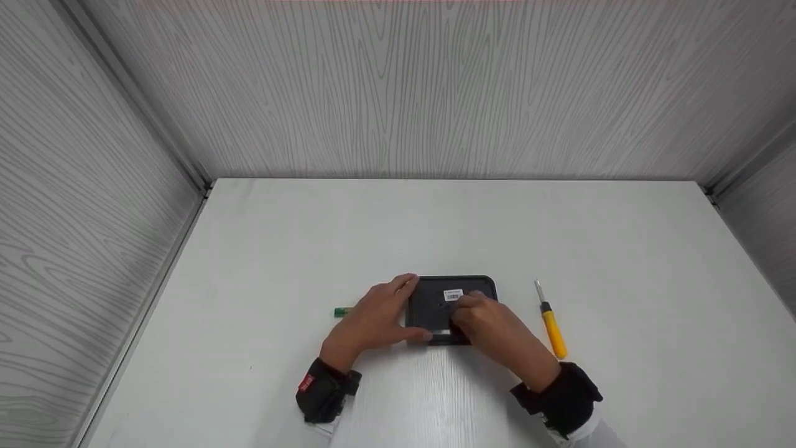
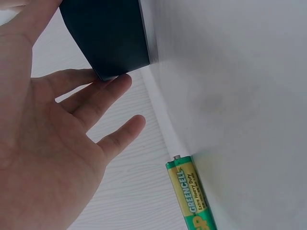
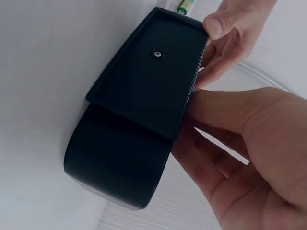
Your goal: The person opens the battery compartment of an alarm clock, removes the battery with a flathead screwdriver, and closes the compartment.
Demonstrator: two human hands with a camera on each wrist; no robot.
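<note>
White table with black device, yellow-handled screwdriver, 2 green batteries on it.

Matt black plastic device, glossy yellow plastic screwdriver handle, faint wood-grain white table.
</note>
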